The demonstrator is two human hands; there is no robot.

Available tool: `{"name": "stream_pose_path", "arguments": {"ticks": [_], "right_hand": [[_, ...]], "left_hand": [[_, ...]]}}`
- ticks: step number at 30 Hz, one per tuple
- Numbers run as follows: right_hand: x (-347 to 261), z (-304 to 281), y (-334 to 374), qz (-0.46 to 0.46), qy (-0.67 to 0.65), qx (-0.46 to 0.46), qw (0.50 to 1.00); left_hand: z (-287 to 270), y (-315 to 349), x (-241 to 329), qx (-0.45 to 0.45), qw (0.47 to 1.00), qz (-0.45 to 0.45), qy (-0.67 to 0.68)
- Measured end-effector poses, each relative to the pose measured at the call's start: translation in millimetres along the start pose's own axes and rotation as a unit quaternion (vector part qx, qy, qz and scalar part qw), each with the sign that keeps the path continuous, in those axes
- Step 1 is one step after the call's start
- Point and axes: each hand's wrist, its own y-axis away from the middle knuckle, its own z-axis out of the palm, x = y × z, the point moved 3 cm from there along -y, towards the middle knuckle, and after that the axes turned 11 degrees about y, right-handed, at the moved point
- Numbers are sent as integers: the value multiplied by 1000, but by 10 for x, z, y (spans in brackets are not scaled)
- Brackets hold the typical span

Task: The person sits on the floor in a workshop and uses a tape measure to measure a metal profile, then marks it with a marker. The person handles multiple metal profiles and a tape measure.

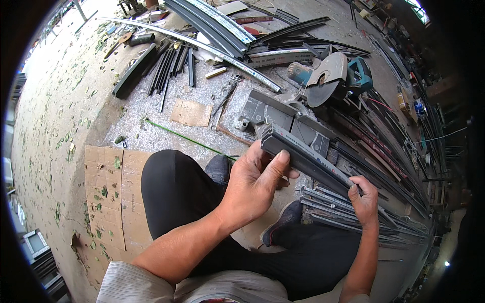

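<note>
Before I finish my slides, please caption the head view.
Both hands hold a long dark profile near a circular saw.

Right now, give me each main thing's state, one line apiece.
Long, dark grey grooved profile: held two-handed
Bare left hand: gripping one end
Bare right hand: gripping farther along
Teal-and-grey saw with round blade: blade partly covered; spinning unclear
Large brown cardboard sheet: flat, creased, leaf-strewn

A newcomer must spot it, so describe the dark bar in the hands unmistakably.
Find the saw with the round blade, toward the upper right. Below its grey metal base, the left hand and right hand hold a dark bar with a pale strip along it. Unlike the slim bars lying nearby, this one is held up in both hands.
</note>
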Motion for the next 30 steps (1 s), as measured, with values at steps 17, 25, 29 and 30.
{"name": "stream_pose_path", "arguments": {"ticks": [17,25,29,30], "right_hand": [[17,38,22,-31,-2,26,999],[9,29,39,-34,-6,24,999],[9,22,44,-25,-9,16,1000],[11,21,46,-25,-9,17,999]], "left_hand": [[-24,9,46,8,1000,-20,13],[-28,12,38,3,1000,-16,20],[-26,30,55,4,1000,-14,22],[-24,30,57,5,1000,-13,20]]}}
